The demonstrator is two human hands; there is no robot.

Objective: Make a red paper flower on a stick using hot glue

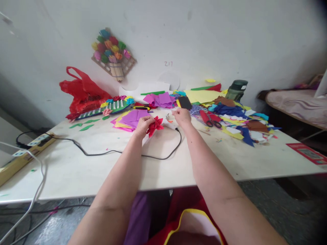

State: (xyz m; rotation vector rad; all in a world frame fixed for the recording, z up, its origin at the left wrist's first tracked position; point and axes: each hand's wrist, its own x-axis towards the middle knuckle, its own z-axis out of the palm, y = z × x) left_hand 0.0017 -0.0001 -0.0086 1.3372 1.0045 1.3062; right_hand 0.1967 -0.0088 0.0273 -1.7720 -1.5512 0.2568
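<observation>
Gripped in the left hand (143, 126): a red paper flower (155, 126), pinched at its left side, just above the middle of the white table (163, 173). That side grip probably leaves the petals uncrushed and the other side free to reach. Right hand (182, 117) has its fingertips drawn together, near the flower but apart from it; cannot tell whether they pinch anything small.

Between and below the hands lies a white corded tool (167, 125), possibly a glue gun, partly hidden. Its black cord (163, 159) loops across the near side, likely slack so the tool can move.

Scissors (217, 124) lie to the right, seemingly for easy reach, beside mixed paper scraps. Purple sheets (134, 118) sit stacked at left, probably to keep them flat; green leaf shapes (86, 128) lie farther left.

Writing: the wall (204, 41) carries what reads as "217". Red card (306, 153) at the right edge shows a square code, text too blurred. Green bottle (236, 91) has a small pale label, unreadable. No brand legible.
</observation>
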